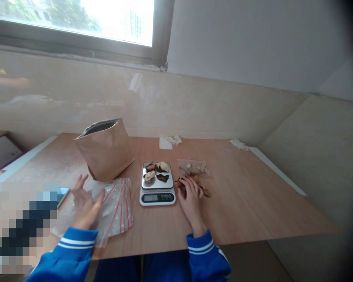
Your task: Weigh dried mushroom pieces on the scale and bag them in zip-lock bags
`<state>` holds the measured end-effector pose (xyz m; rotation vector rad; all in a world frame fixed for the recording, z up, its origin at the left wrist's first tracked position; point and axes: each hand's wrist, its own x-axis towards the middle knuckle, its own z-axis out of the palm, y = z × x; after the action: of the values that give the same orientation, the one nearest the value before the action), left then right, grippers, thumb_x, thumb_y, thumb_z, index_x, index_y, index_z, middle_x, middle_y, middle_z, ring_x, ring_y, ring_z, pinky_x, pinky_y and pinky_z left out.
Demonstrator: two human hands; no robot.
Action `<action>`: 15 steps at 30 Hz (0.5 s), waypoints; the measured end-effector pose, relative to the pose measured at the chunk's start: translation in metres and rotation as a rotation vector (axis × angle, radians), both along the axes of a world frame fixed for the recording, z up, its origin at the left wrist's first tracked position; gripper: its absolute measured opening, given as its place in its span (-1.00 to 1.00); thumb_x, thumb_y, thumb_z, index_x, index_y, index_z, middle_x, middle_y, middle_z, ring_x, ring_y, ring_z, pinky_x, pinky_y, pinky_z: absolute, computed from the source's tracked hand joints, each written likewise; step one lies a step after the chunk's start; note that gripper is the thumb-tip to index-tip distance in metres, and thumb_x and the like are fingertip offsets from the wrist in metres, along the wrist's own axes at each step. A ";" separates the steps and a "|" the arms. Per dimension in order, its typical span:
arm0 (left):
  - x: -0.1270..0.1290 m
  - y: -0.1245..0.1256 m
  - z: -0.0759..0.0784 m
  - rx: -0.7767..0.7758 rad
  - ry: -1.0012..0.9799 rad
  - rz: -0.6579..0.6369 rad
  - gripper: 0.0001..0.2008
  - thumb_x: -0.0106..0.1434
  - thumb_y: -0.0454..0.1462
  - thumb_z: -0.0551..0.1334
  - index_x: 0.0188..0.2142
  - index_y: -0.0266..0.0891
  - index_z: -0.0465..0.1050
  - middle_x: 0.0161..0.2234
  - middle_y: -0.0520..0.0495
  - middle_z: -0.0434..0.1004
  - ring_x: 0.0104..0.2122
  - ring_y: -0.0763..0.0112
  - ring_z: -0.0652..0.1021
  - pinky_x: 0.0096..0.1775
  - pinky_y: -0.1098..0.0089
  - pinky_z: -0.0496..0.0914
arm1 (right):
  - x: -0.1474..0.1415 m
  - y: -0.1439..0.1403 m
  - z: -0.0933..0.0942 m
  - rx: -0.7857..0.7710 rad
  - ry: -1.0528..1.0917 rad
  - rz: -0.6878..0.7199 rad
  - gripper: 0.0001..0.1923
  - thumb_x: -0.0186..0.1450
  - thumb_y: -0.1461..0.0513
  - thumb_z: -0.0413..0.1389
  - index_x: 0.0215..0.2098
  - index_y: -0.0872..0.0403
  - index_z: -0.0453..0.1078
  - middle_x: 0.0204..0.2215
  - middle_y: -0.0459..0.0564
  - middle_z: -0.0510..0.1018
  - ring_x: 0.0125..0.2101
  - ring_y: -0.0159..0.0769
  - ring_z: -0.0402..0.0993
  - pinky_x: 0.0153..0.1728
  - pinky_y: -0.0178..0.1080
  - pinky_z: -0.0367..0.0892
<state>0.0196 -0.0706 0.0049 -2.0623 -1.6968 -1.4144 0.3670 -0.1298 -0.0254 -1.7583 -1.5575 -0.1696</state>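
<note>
- Wooden desk (253, 203), set into a tiled corner.
- Brown paper bag (106, 150), open-topped, towards the back left.
- Clear zip bags (117, 209) with red seals, at the front left.
- Phone (62, 192) at the left edge.
- Kitchen scale (157, 184) mid-desk, dried slices on it.
- Loose dried pieces (194, 176) just right of the scale.
- Crumpled tissues (170, 141) along the back edge.

A single head-worn view looks forward and down from the near edge of the table (238, 211), facing the tiled wall (194, 109) and window (76, 19) beyond it. The scale (157, 184) sits just below centre, near the camera, within arm's reach.
</note>
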 end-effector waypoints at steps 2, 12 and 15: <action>0.001 0.001 -0.016 -0.058 0.039 -0.009 -0.32 0.25 -0.04 0.08 0.23 -0.41 0.02 0.19 -0.45 0.15 0.27 -0.15 0.12 0.18 -0.18 0.13 | 0.000 0.000 0.001 0.004 0.015 0.009 -0.74 0.34 0.22 0.00 -0.02 0.00 0.36 -0.03 0.03 0.54 0.10 -0.11 0.29 0.08 0.00 -0.07; 0.001 -0.002 -0.018 -0.160 0.015 0.046 -0.47 0.23 -0.05 0.08 0.09 -0.33 0.21 0.12 -0.38 0.26 0.20 -0.08 0.25 0.13 -0.11 0.19 | -0.001 -0.002 0.009 0.160 0.068 -0.106 -0.82 0.35 0.27 -0.01 -0.17 0.01 0.42 -0.16 0.00 0.56 -0.08 -0.21 0.40 0.00 -0.11 0.01; 0.002 -0.008 -0.008 -0.086 0.002 0.096 -0.61 0.25 -0.09 0.09 -0.02 -0.26 0.31 0.09 -0.32 0.32 0.11 0.00 0.35 0.11 -0.06 0.22 | -0.001 -0.004 0.014 0.264 0.075 -0.144 -0.81 0.36 0.26 -0.02 -0.15 0.04 0.41 -0.15 0.04 0.54 -0.08 -0.19 0.40 -0.01 -0.11 0.08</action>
<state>0.0219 -0.0789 -0.0026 -1.9939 -1.8597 -1.3328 0.3663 -0.1333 -0.0111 -1.6475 -1.2910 -0.3588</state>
